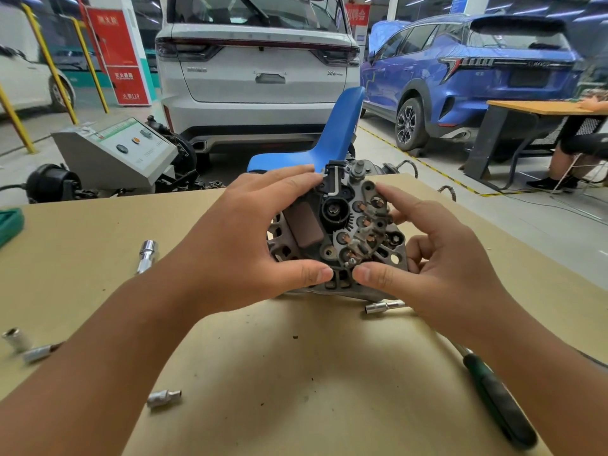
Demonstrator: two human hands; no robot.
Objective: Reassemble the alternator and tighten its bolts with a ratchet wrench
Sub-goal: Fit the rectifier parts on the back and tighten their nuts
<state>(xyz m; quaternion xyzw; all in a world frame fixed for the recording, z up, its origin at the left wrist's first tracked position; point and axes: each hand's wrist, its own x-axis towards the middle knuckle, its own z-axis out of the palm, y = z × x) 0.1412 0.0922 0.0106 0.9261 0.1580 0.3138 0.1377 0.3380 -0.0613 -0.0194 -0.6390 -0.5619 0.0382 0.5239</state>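
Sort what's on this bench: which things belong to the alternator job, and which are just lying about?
Job:
alternator, gripped by left hand and right hand
ratchet wrench
loose sockets
extension bar

Lying about:
green case
blue chair
grey test console

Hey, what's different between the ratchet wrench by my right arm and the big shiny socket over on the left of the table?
The ratchet wrench is long with a dark green handle; the big socket is short, stubby and all chrome. The wrench is partly hidden under the right forearm; the socket lies in full view, left of the left hand. Both lie untouched on the brown table.
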